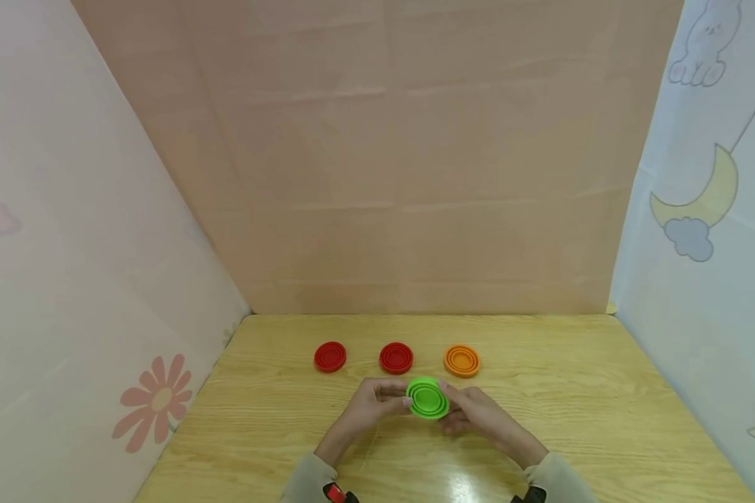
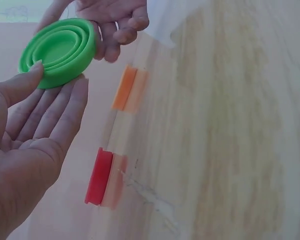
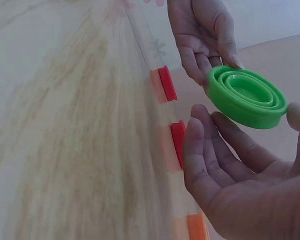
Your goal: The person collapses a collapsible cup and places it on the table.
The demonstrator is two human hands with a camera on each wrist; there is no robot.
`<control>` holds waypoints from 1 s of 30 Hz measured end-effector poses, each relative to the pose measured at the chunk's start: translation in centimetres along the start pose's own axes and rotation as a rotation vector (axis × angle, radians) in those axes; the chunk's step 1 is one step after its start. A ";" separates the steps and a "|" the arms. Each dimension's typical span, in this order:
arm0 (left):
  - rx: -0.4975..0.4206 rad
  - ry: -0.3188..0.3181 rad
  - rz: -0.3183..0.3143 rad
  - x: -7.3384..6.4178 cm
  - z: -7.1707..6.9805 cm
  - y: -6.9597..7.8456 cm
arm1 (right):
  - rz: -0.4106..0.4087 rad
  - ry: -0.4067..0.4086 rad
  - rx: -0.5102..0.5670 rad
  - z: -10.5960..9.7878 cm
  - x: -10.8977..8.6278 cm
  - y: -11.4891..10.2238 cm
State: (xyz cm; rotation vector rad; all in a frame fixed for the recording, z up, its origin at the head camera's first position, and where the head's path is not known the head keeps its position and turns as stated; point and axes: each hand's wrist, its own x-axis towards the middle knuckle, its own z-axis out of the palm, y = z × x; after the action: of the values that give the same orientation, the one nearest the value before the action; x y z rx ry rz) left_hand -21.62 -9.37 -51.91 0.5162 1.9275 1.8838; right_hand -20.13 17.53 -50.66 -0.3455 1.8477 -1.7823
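A green collapsible cup point(image 1: 427, 398), folded flat into concentric rings, is held above the table between both hands. My left hand point(image 1: 372, 406) pinches its left rim, with the thumb on top and the fingers underneath, as the left wrist view shows. On the other side, my right hand point(image 1: 478, 415) has its thumb at the rim, and its fingers are loosely curved below the cup. In the right wrist view the green collapsible cup point(image 3: 247, 97) is tilted, and whether every right fingertip touches it cannot be told.
Behind the hands, a red collapsed cup point(image 1: 330, 357), a second red one point(image 1: 396, 358) and an orange one point(image 1: 462, 361) lie in a row on the wooden table point(image 1: 258, 398). A brown paper panel point(image 1: 390, 175) stands at the back, with patterned white sheets at both sides.
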 end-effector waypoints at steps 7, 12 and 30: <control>-0.110 0.003 -0.056 0.1 0.5 -0.2 | -0.054 0.075 -0.019 -0.8 -0.2 0.1; -0.221 0.017 -0.140 0.1 0.8 -0.5 | -0.055 0.046 0.019 -1.3 -0.4 0.3; -0.308 0.052 -0.248 0.0 1.4 -1.6 | -0.027 0.033 0.195 -1.3 -0.7 1.4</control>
State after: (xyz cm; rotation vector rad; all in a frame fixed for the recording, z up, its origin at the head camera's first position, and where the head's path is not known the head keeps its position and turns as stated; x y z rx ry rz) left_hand -20.87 -8.26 -53.49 0.1292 1.6029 1.9922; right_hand -19.97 19.11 -51.95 -0.2696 1.6797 -1.9781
